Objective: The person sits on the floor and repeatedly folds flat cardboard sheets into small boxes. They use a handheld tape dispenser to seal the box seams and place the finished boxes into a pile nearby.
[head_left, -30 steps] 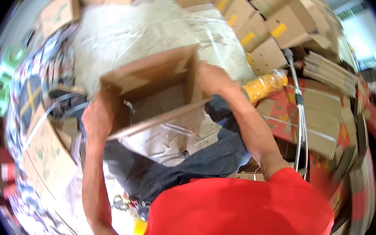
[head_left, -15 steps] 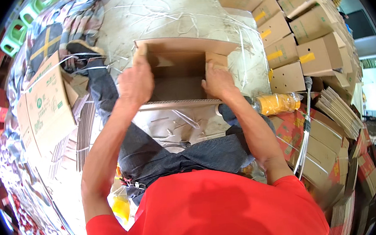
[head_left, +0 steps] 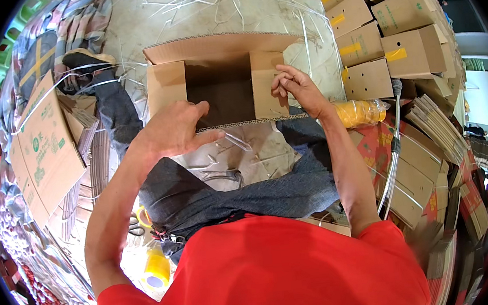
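The left hand [head_left: 175, 128] lay on the near edge of the box [head_left: 223, 79], fingers curled over it w/ the thumb along the edge. The right hand [head_left: 296, 87] pinched the box's right flap btw bent fingers. The box sat open-side up on the floor, just past the person's knees, flaps standing out. A roll of yellow tape [head_left: 156, 267] lay by the left hip. More boxes [head_left: 382, 41] were stacked to the right, w/ a yellow bag [head_left: 362, 112] near the right arm.
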Motion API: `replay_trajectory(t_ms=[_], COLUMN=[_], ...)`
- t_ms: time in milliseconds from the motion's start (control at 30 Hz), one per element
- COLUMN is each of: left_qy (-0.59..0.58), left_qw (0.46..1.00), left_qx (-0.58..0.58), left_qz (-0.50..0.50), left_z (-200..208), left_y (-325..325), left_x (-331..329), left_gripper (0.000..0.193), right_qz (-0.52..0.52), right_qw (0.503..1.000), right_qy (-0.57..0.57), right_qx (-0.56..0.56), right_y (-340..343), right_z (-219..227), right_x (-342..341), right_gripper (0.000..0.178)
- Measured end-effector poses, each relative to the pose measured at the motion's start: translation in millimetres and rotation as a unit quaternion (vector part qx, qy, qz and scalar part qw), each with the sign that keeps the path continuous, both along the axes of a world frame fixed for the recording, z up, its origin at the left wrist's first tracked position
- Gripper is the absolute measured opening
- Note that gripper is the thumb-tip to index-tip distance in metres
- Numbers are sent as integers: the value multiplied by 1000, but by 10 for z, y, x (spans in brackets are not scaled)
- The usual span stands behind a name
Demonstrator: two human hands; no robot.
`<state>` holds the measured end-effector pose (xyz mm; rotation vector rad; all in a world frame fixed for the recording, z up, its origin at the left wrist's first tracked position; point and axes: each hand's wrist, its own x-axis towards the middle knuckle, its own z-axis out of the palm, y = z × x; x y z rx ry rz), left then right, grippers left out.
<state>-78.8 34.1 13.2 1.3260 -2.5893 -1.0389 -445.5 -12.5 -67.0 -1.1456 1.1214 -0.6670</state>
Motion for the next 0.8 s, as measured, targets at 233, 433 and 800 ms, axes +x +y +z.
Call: replay_trajectory(t_ms=[233,433,800], left_qy=[9,25,30], left_qw=[979,961,948], left_qx=[-200,-275,-317], left_qz=[-40,-13,-9], left_z=[-247,-716,-610], left_y=[-329,-675,-606], left_x=[-14,-95,-246], left_gripper=[54,57,53], right_qz=[-46,-184,-112], right_qw=[993,879,959], right_qy=[-88,274,246], right_qx=[58,-345,-88], right_y=[3,147,489], right_z=[12,-167,-654], right_x=[-63,173,161], right_gripper=[44,61,53])
